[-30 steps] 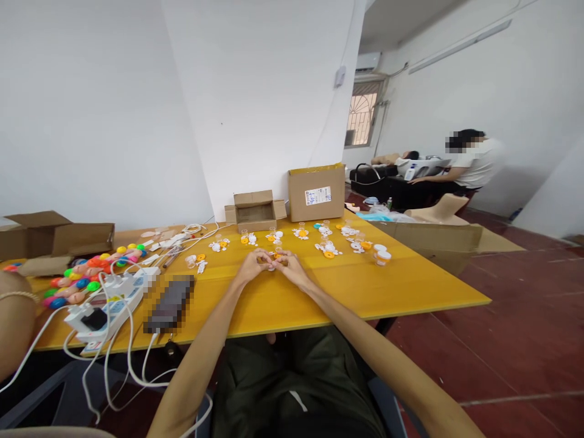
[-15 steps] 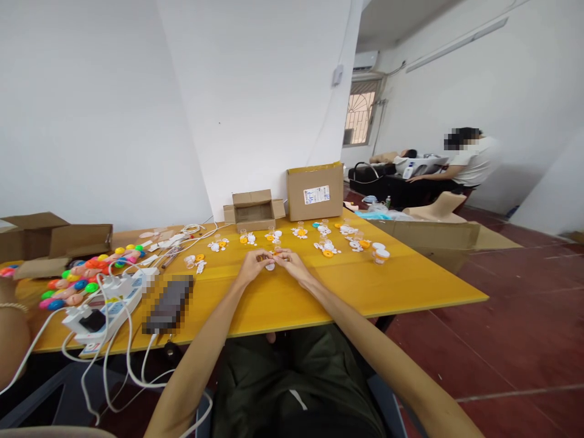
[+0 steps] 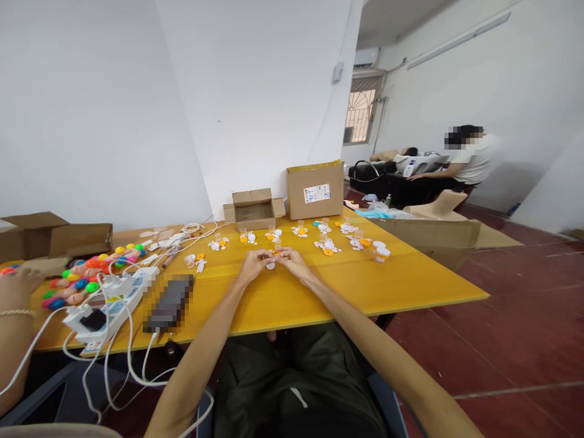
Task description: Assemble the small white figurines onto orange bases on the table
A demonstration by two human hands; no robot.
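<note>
My left hand [image 3: 255,263] and my right hand [image 3: 292,263] meet above the middle of the yellow table [image 3: 347,280]. The fingers of both are bent into a pinch around something too small and hidden to name. Just below the fingertips a small white round part [image 3: 271,266] shows. Beyond the hands lie little groups of white and orange plastic parts with clear cups, such as an orange ring [image 3: 328,251] and a clear cup [image 3: 272,230]. To the right stand two white-lidded tubs [image 3: 381,255] side by side.
An open small carton [image 3: 253,213] and a larger taped box [image 3: 314,191] stand by the wall. At left are a power strip [image 3: 132,298] with cables, a dark phone-like device [image 3: 168,303], colourful small toys [image 3: 86,274] and another person's arm [image 3: 16,304]. Someone sits at the far right.
My hands stay in nearly the same place, their fingertips slightly farther apart. At the left edge the other person's hand has come into view, reaching over the colourful toys.
</note>
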